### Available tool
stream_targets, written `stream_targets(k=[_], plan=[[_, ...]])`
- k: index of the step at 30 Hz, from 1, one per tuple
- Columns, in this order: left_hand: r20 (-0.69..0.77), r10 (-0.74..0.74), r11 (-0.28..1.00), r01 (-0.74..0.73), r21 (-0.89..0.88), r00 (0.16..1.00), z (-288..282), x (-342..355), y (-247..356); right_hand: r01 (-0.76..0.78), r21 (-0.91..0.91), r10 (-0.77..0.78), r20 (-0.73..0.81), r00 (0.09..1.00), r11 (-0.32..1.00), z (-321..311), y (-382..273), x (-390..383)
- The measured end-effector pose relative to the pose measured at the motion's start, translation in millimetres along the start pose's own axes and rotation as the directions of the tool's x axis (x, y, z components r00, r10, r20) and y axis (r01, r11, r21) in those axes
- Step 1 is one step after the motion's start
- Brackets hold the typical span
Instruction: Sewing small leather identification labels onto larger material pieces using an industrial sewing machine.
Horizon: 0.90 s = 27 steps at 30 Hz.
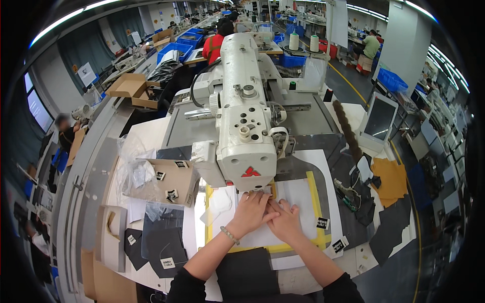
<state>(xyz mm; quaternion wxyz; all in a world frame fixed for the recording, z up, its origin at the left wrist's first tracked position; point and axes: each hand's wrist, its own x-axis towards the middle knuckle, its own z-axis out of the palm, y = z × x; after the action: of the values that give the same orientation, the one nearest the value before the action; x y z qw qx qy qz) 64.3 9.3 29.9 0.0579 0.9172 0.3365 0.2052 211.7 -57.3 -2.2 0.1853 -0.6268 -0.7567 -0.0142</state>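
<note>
Positioning white sheet (307,202), prob.: your L hand (248,212) & R hand (285,219) touch, laid on it by sewing machine head (247,156); can't tell if either's pinching. Next move likely needs both clear of head.

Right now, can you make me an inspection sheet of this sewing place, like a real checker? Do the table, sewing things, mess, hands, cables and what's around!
Surface: white table, partly covered by dark and white pieces.
Sewing things: sewing machine above a yellow-bordered template.
Clutter: open cardboard box with small black-and-white labels, left; yellow piece, right.
Hands: left hand and right hand palm-down, close together, fingers reaching under the machine head; too small to tell if they pinch anything.
Cables: black cable curving beside the machine.
Surroundings: blue crate and a person in red behind.
</note>
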Motion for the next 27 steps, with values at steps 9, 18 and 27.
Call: stream_targets(k=[9, 18, 27], plan=[[-0.085, 0.058, 0.993, -0.049, 0.105, 0.995, -4.5, -20.0, 5.1, 0.011, 0.068, -0.009, -0.037, 0.999, 0.998, -27.6, -8.0, -18.8], [0.308, 0.071, 0.915, 0.061, -0.399, 0.949, -35.7, -91.2, 33.0, -0.043, 0.336, 0.021, 0.067, 0.997, 0.941, -55.0, -29.2, -118.3], [0.262, -0.029, 0.883, 0.147, -0.445, 0.965, -43.5, -95.9, 45.8, -0.077, 0.414, 0.015, 0.152, 0.988, 0.907, -67.5, -43.0, -133.6]])
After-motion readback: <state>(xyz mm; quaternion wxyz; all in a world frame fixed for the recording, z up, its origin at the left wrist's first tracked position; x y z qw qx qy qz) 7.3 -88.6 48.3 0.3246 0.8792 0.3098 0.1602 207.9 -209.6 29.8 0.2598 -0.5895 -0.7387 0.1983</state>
